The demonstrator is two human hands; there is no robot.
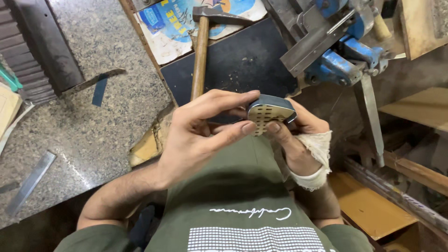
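A small rounded metal block (270,113), grey on top with a pale perforated face turned toward the wearer, is held between both hands above the lap. The left hand (196,135) is closed on it from the left: its fingers (228,100) are laid along the upper edge and the thumb is pressed against the lower edge of the perforated face. The right hand (298,133), wrapped at the wrist in a pale cloth bandage (317,158), is cupped beneath and behind the block, with its thumb clamped on the lower right of the face. Just beyond the left fingers, a hammer (201,51) with a wooden handle is laid on a dark panel (242,60) on the bench (93,121). Beyond the right fingers and to their right, a blue vise (340,60) is mounted. Well to the left of the fingers, a flat metal strip (30,183) rests on the speckled bench surface.
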